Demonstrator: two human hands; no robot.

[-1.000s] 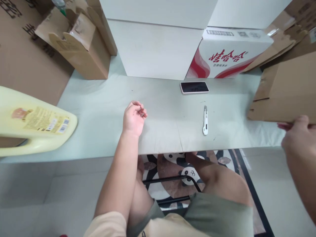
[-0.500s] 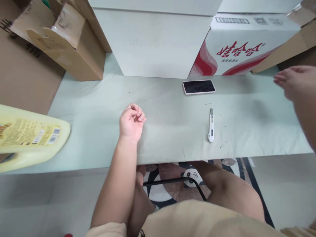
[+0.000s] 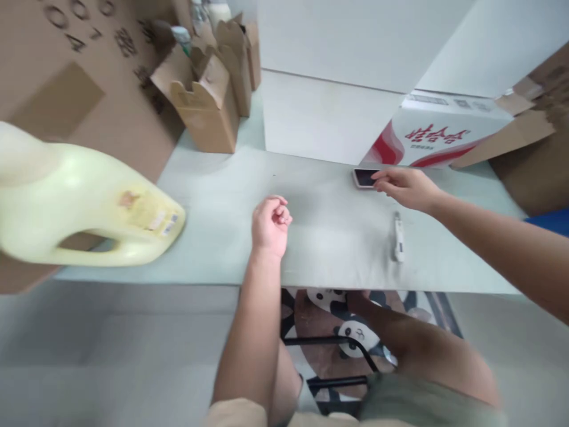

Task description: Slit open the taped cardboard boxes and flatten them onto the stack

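Note:
My left hand [image 3: 271,222] rests on the pale green cloth near the middle of the table. Its fingers are curled in and I see nothing in them. My right hand [image 3: 406,187] reaches in from the right, fingertips over the right part of a dark-screened phone [image 3: 365,178] in a light case. Those fingers are stretched out, with the thumb a little apart; whether they touch the phone I cannot tell. Below the right hand, a white utility knife [image 3: 399,240] lies on the cloth, slightly blurred.
At the left a large pale yellow jug [image 3: 102,178] leans into view beside a big brown carton [image 3: 111,101]. Small cardboard carriers [image 3: 213,118] stand at the back left. White boxes [image 3: 320,118] and a red-and-white carton [image 3: 431,139] line the back. A blue object [image 3: 551,220] shows at right.
My right hand has come leftward and down from the far right to the phone. The view has shifted left, bringing in more of the yellow jug. My left hand remains curled on the cloth.

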